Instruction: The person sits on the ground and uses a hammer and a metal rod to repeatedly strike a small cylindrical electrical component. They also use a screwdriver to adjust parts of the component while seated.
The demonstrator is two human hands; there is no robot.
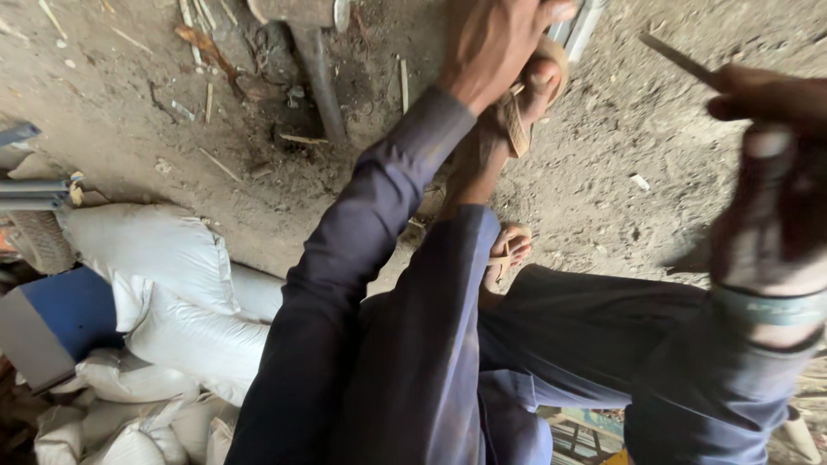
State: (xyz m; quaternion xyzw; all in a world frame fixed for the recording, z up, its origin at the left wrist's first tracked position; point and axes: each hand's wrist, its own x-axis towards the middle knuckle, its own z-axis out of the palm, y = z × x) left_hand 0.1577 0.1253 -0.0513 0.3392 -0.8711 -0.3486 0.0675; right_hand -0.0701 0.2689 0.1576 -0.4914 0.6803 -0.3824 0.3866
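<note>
My left hand reaches forward at the top centre, in a dark blue sleeve. Its curled fingers and thumb are closed over the end of pale metal strips that run off the top edge. Just below the hand, my foot in a tan sandal is planted on the dirt. My right hand is raised at the right, close to the camera and blurred. It grips a thin dark blade-like tool that points up and to the left. My other sandalled foot lies under my knee.
A heavy hammer lies on the dirt ground at the top, among wood splinters. White filled sacks are piled at the left beside a blue and grey object and metal bars.
</note>
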